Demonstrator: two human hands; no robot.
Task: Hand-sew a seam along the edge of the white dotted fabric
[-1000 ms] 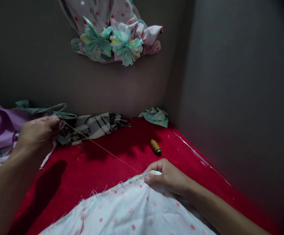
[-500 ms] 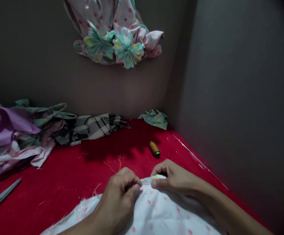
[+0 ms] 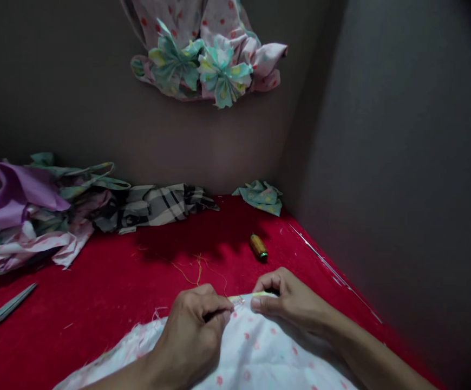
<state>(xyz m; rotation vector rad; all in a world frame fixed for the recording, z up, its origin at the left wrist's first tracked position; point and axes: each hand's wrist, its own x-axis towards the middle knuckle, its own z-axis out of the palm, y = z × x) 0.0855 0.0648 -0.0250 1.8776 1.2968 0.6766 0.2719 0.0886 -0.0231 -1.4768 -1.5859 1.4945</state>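
White cloth with pink dots (image 3: 260, 346) spreads over the red surface at the bottom centre, its far edge trimmed with a pale yellow and blue strip. My left hand (image 3: 203, 325) pinches that edge between thumb and forefinger. A short way to the right, my right hand (image 3: 284, 298) pinches the same edge, thumb on the near side. The short stretch of trim shows between the two hands. Loose orange thread (image 3: 198, 268) lies just beyond my left hand. A spool of golden thread (image 3: 259, 247) lies on its side beyond my right hand.
Scissors (image 3: 4, 314) lie at the left edge. A heap of scraps (image 3: 24, 200) and plaid cloth (image 3: 162, 205) line the back left. A green scrap (image 3: 262, 196) sits by the back corner. Dotted cloth with flowers (image 3: 223, 70) hangs above. A thin metal rod (image 3: 337, 275) lies along the right wall.
The view has shifted slightly, moving the background a little right and up. My left hand has tilted slightly at the trim. Both hands keep their pinch on the cloth.
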